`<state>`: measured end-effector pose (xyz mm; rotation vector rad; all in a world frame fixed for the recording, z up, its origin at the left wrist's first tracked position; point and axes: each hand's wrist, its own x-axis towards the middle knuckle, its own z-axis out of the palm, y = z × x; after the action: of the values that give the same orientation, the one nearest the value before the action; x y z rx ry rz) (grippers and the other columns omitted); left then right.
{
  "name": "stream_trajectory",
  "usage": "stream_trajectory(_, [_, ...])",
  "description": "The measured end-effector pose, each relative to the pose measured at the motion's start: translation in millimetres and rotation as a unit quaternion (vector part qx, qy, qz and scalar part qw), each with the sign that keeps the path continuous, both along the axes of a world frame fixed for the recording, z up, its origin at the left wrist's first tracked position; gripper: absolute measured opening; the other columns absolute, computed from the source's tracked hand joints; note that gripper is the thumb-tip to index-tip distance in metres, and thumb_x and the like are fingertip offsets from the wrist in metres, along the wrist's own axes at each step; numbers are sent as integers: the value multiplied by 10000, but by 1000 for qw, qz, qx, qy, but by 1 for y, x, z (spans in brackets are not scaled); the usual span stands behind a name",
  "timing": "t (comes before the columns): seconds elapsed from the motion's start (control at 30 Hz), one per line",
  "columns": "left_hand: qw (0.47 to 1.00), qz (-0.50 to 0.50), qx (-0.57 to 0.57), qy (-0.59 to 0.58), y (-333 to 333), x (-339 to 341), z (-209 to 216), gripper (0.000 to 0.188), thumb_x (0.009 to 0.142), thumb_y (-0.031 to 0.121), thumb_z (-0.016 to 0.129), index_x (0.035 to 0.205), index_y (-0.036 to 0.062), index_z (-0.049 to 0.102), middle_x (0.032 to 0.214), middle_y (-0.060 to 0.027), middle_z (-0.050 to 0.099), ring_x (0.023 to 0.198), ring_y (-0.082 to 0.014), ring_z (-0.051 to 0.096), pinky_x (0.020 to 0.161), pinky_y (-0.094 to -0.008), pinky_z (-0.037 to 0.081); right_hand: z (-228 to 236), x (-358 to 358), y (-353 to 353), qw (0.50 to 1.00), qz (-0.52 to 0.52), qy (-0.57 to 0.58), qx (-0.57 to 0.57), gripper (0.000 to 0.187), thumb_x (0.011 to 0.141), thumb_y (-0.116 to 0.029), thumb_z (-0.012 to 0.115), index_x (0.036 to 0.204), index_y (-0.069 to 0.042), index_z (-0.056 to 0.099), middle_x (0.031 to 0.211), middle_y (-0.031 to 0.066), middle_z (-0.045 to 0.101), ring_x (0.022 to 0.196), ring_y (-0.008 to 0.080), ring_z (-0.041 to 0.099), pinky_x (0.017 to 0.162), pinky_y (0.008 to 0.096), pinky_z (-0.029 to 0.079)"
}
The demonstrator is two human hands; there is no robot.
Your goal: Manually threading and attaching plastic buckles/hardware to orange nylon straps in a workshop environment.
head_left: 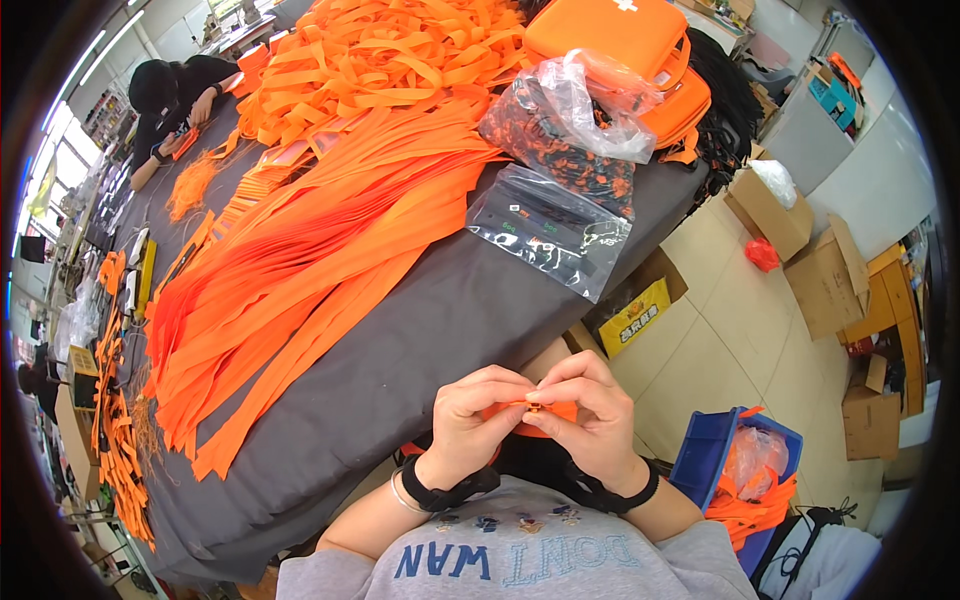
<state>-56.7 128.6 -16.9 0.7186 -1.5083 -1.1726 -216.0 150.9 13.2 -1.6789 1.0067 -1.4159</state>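
Note:
Close in front of my body, my left hand [472,412] and my right hand [592,408] meet with thumbs and fingertips pinched together. Between them is an orange strip [566,410], with a small dark piece [535,406] at the pinch; its details are too small to make out. More orange shows just under the fingers, partly covered by them. Both wrists wear black bands. Beyond my hands, a long bundle of flat orange strips [300,290] lies across the dark-covered table [420,335].
Orange webbing [380,65] is heaped at the back, beside orange cases [605,40]. A clear bag of small black and orange pieces [560,140] and a flat clear pouch [550,235] lie nearer. At right are a blue bin [698,445] and cardboard boxes [825,275]. Another person [180,95] works far left.

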Motion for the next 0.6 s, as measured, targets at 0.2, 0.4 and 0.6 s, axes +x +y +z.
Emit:
stream_trajectory(0.2, [1000, 1, 5, 10, 0, -1, -2, 215, 704, -115, 633, 879, -2, 686, 879, -113, 663, 765, -177, 636, 659, -254, 505, 0, 1, -1, 1000, -13, 13, -10, 195, 733, 7, 745, 908, -32, 669, 930, 55, 554, 802, 139, 575, 641, 235, 498])
stream_trajectory(0.4, [1000, 18, -9, 13, -1, -2, -3, 228, 705, -124, 631, 889, -1, 686, 866, -111, 662, 762, -178, 634, 656, -254, 504, -8, 0, -3, 999, -28, 44, -17, 199, 732, 2, 752, 909, -36, 671, 928, 52, 538, 796, 124, 549, 636, 231, 490])
stream_trajectory(0.6, [1000, 26, -2, -16, -1, -4, 4, 218, 702, -98, 661, 890, 8, 689, 857, -102, 663, 751, -180, 635, 650, -260, 505, -8, 2, 0, 996, -11, -64, 59, 191, 728, 6, 757, 894, -47, 679, 927, 39, 491, 785, 99, 508, 622, 221, 441])
